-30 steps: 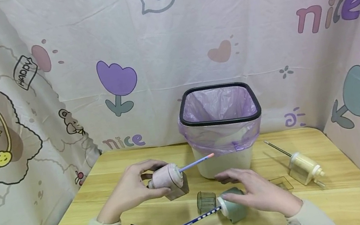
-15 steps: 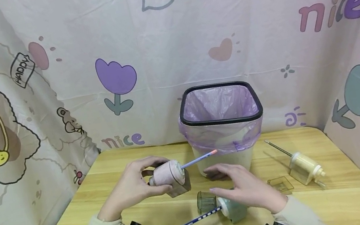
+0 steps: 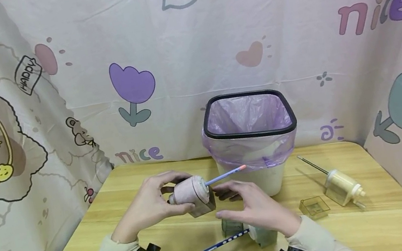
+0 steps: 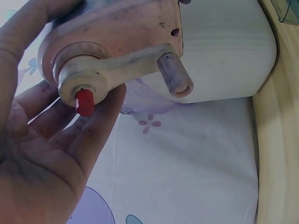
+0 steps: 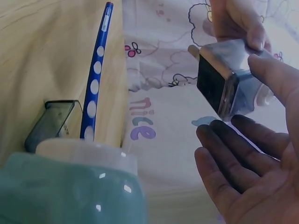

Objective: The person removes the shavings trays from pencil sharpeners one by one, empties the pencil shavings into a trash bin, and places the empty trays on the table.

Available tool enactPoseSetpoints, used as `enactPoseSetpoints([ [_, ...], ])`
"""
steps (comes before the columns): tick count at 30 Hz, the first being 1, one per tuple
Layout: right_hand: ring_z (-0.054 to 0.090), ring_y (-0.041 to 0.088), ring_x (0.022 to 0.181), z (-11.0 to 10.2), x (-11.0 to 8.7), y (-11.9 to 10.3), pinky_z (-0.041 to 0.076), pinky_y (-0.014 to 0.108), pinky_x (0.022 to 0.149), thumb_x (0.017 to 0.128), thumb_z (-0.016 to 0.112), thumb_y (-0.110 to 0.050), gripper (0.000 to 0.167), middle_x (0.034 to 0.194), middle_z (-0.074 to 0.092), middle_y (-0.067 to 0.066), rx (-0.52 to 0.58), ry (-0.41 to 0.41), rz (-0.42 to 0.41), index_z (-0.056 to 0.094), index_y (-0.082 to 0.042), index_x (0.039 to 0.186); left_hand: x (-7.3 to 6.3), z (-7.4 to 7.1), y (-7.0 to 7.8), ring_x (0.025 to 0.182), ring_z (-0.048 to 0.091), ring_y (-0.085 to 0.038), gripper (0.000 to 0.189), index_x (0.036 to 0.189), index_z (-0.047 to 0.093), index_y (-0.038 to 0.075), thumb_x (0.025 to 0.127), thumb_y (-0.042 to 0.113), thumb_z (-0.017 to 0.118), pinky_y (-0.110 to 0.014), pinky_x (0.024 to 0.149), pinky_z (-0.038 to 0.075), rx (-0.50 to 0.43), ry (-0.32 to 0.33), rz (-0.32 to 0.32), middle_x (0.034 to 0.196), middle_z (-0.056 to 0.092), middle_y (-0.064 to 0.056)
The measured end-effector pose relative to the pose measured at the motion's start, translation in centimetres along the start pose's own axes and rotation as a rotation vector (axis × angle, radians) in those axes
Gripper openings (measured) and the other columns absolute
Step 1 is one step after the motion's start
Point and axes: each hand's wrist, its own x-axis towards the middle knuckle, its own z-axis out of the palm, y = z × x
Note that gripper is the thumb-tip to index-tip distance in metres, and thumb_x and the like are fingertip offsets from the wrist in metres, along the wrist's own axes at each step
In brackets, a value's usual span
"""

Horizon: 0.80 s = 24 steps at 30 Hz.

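Observation:
My left hand (image 3: 150, 204) grips a pink crank pencil sharpener (image 3: 189, 194) above the table, its box-shaped end tilted down. A blue-purple pencil (image 3: 223, 176) with an orange-pink end sticks out of its front toward the right. In the left wrist view, the pale crank (image 4: 133, 70) and a red piece (image 4: 85, 103) at its hub face the camera. My right hand (image 3: 253, 206) is beside the sharpener's box-shaped end, fingers extended and apart, thumb below. In the right wrist view, the fingers reach around the sharpener's dark box (image 5: 215, 88) with nothing held between them.
Below my right hand lies a green sharpener (image 3: 264, 236) with a dark-blue dotted pencil (image 3: 222, 244), beside a smoky clear drawer (image 3: 232, 226). At right are a yellow sharpener (image 3: 342, 185) holding a pencil and a yellowish clear drawer (image 3: 314, 208). A bag-lined bin (image 3: 253, 183) stands behind.
My right hand has moved left and up, from over the green sharpener to beside the pink one. The left hand has shifted slightly right and up, still holding the pink sharpener.

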Motion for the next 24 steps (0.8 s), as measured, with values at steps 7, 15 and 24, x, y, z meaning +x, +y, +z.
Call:
enactPoseSetpoints([
  [7,0.073,0.018,0.119,0.33,0.46,-0.23,0.061,0.039,0.105,0.093,0.083,-0.044,0.062,0.135,0.075,-0.001,0.062,0.015,0.011,0.065,-0.015,0.144,0.21,0.09,-0.09,0.108,0.071,-0.013,0.059,0.128,0.075,0.022,0.074,0.021,0.099,-0.029,0.092,0.066,-0.012,-0.006,0.006,0.125,0.078,0.005],
  [15,0.073,0.015,0.117,0.73,0.83,-0.15,0.062,0.038,0.104,0.09,0.084,-0.047,0.06,0.129,0.077,-0.003,0.031,0.034,0.049,0.069,-0.016,0.139,0.42,0.29,0.26,0.108,0.072,-0.013,0.059,0.127,0.075,0.023,0.073,0.02,0.099,-0.029,0.091,0.066,-0.01,-0.02,0.017,0.124,0.077,0.006],
  [24,0.073,0.014,0.113,0.92,0.92,-0.37,0.062,0.037,0.102,0.088,0.085,-0.049,0.057,0.123,0.078,-0.004,0.072,0.026,0.122,0.072,-0.016,0.132,0.46,0.66,0.49,0.107,0.072,-0.014,0.058,0.127,0.076,0.021,0.074,0.019,0.098,-0.029,0.09,0.066,-0.023,-0.04,0.03,0.122,0.078,0.005],
])
